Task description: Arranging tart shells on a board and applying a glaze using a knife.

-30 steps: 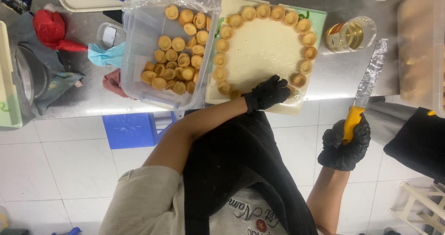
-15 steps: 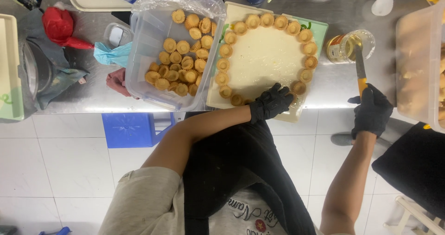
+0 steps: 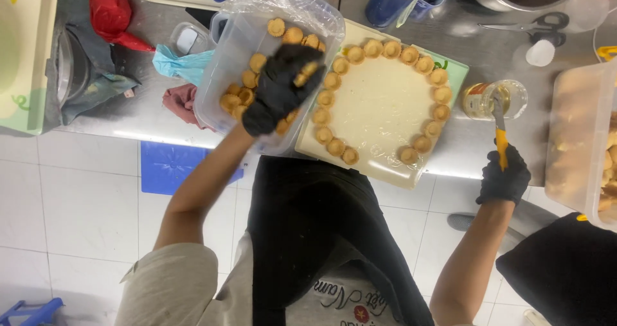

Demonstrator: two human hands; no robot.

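- My left hand (image 3: 277, 88), in a black glove, reaches into the clear tub (image 3: 225, 75) of small tart shells (image 3: 247, 78).
- My right hand (image 3: 504, 178) grips a knife (image 3: 500, 136), tip in the glass jar (image 3: 495, 99).
- Shells ring the cake (image 3: 379, 104).

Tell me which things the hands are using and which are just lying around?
In use:
- left hand reaching into the clear tub of small tart shells
- cake ringed with shells
- right hand holding the orange-handled knife in the jar

Lying about:
- scissors
- red piping bag
- blue bottle
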